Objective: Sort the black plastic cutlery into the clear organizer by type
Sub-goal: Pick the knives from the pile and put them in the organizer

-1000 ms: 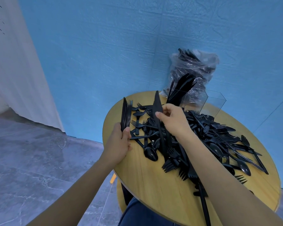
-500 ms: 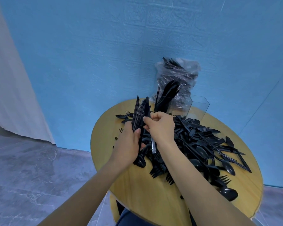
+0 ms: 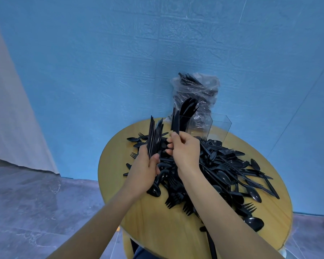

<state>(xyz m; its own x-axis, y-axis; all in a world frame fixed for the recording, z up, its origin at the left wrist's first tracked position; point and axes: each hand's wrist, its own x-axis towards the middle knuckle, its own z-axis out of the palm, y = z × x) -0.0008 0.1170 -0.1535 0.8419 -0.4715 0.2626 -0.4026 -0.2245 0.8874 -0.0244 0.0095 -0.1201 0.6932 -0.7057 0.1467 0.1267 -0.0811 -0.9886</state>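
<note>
Left hand [image 3: 145, 170] is raised above the bench [image 3: 116, 163], and an upright bundle of knives [image 3: 154, 136] is gripped in it. Just beside it, one knife [image 3: 175, 122] is pinched upright by the right hand [image 3: 183, 151]. Behind stands the clear organizer [image 3: 209, 126]. The bundle could fan out and slip if the grip is loosened while this knife is added.

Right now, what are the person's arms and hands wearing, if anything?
Nothing shows on them. The left hand and right hand are bare, with no gloves, rings or watch visible. Both forearms are bare as far as the frame's lower edge; no sleeves show.
</note>
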